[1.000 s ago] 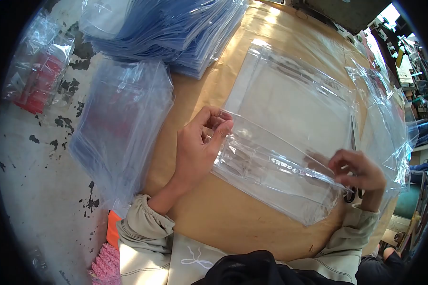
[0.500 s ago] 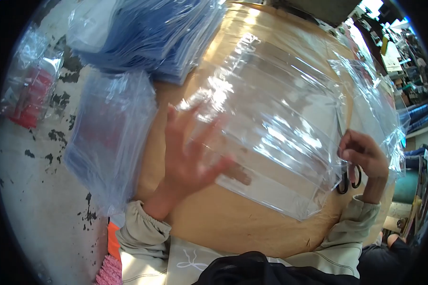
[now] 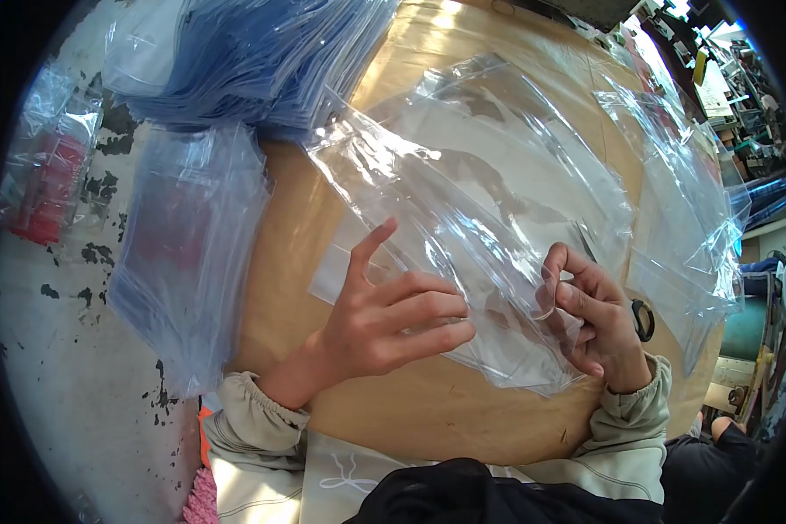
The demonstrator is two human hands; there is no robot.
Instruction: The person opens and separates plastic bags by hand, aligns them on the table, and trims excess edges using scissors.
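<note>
A clear plastic bag (image 3: 463,236) lies across the brown-covered table, its near part lifted and creased. My right hand (image 3: 598,314) pinches the bag's edge between thumb and index finger, other fingers curled. My left hand (image 3: 397,319) is open over the bag's near side, index finger raised and the others stretched towards my right hand. Whether its fingertips touch the plastic I cannot tell. Scissors show as a black handle loop (image 3: 643,320) beside my right hand and a dark blade above it. The hand hides their middle, so I cannot tell whether it holds them.
A tall pile of bluish plastic bags (image 3: 262,61) stands at the back left, with a smaller stack (image 3: 188,236) in front. More clear plastic (image 3: 686,210) lies at the right. Packets with red contents (image 3: 52,183) lie far left. A person's dark clothing (image 3: 707,472) shows lower right.
My right hand has moved left and nearer me, bringing the bag's edge along. My left hand has moved right from the bag's left side. The bag, flatter before, is now lifted and folded.
</note>
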